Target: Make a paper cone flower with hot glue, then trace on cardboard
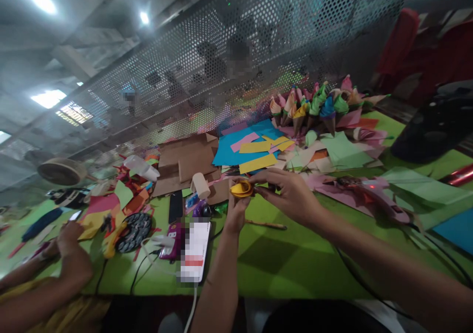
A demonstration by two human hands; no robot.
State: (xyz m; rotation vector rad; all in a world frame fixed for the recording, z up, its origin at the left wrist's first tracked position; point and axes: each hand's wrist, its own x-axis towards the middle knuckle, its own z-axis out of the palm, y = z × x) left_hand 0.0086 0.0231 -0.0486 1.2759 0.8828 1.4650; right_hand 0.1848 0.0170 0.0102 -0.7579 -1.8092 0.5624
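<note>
In the middle of the head view, a strip of yellow paper is curled into a rounded, layered swirl. My left hand holds it from below, closed around its base. From the right, my right hand pinches at the swirl's edge with bent fingers; the exact grip is partly hidden. Beneath the hands a thin brown stick lies on the green table. Flat yellow paper strips rest just beyond, on blue paper.
Paper ice-cream cones stand at the back right. A pink glue gun with a cord lies right. Left of my arm are a charging phone, a purple power strip and a yellow glue gun. Another person's hand works far left.
</note>
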